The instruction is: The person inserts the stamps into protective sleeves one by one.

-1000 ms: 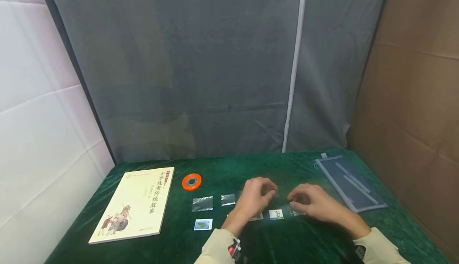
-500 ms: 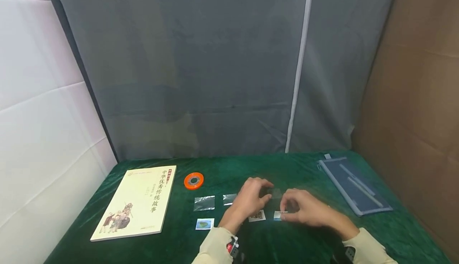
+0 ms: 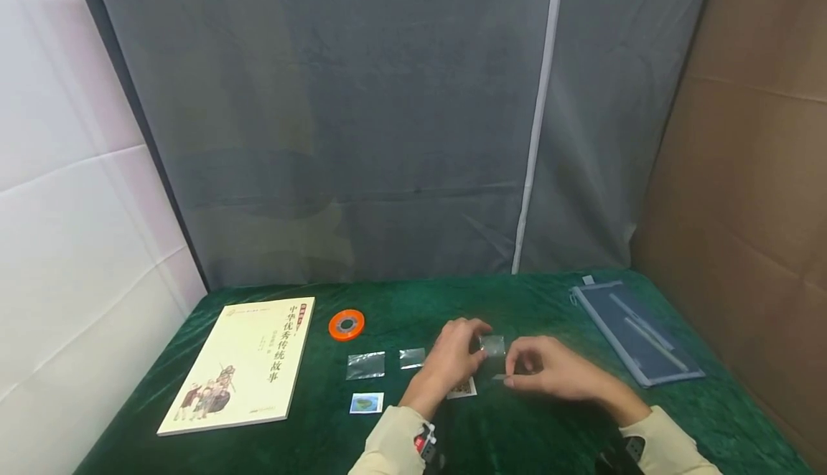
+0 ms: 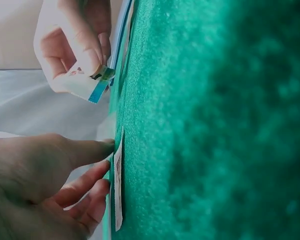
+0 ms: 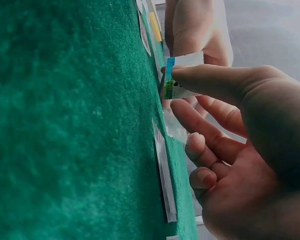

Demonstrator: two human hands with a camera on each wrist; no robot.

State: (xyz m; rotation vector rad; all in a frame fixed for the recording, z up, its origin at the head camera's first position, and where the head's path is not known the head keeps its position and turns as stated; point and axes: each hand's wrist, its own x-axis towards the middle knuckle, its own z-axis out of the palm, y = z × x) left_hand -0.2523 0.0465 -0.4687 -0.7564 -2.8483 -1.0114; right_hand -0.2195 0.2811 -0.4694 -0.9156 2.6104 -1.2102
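My right hand (image 3: pixel 549 371) pinches a perforated postage stamp (image 5: pixel 189 60) between thumb and fingers. It is white with a blue and green strip, tilted and clear of the cloth, and almost edge-on in the head view. To its left, my left hand (image 3: pixel 449 356) holds a small clear plastic sleeve (image 3: pixel 492 346) by its left edge; the left index fingertip is hidden in the left wrist view. Below the left fingers a stamp with a dark square pattern (image 3: pixel 463 389) lies on the green cloth. A pale flat piece (image 5: pixel 164 175) lies beneath the right hand.
Two more clear sleeves, one larger (image 3: pixel 365 366) and one smaller (image 3: pixel 412 358), lie left of the hands. Near them are a blue-green stamp (image 3: pixel 366 403), an orange disc (image 3: pixel 346 325) and a cream book (image 3: pixel 239 367). A blue zip pouch (image 3: pixel 636 335) lies at right.
My right hand has moved left, taken hold of the stamp and lifted it off the cloth. The left hand stays nearly in place, and the sleeve beside its fingertips shows more clearly.
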